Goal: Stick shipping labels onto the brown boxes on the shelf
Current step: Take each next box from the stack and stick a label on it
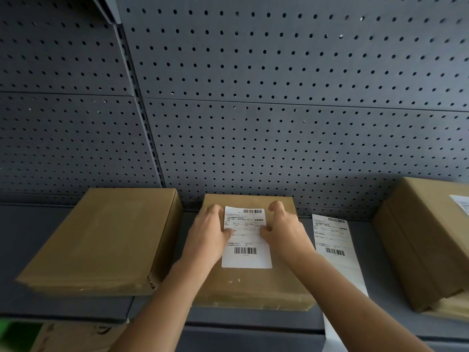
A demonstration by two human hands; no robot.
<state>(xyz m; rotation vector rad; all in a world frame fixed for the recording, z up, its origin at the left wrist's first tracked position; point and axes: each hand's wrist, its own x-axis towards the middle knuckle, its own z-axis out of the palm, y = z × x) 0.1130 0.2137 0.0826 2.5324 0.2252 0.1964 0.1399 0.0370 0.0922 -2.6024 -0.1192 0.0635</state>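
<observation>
Three brown boxes sat on the grey shelf in front of a perforated back panel. The middle box carried a white shipping label lying flat on its top, barcodes at the far and near ends. Both hands pressed on that label. The left hand lay palm down along the label's left edge, its fingers spread flat on the cardboard and its thumb on the paper. The right hand lay on the label's right edge, thumb on the paper, the other fingers loosely curled over the box top. Neither hand gripped anything; they only bore down on the label.

The left box stood just beside the middle one, apart from it, its top bare. The right box stood well apart at the right edge, with a label partly visible on its top. Between the middle and right boxes a strip of labels lay on the shelf and hung over its near edge.
</observation>
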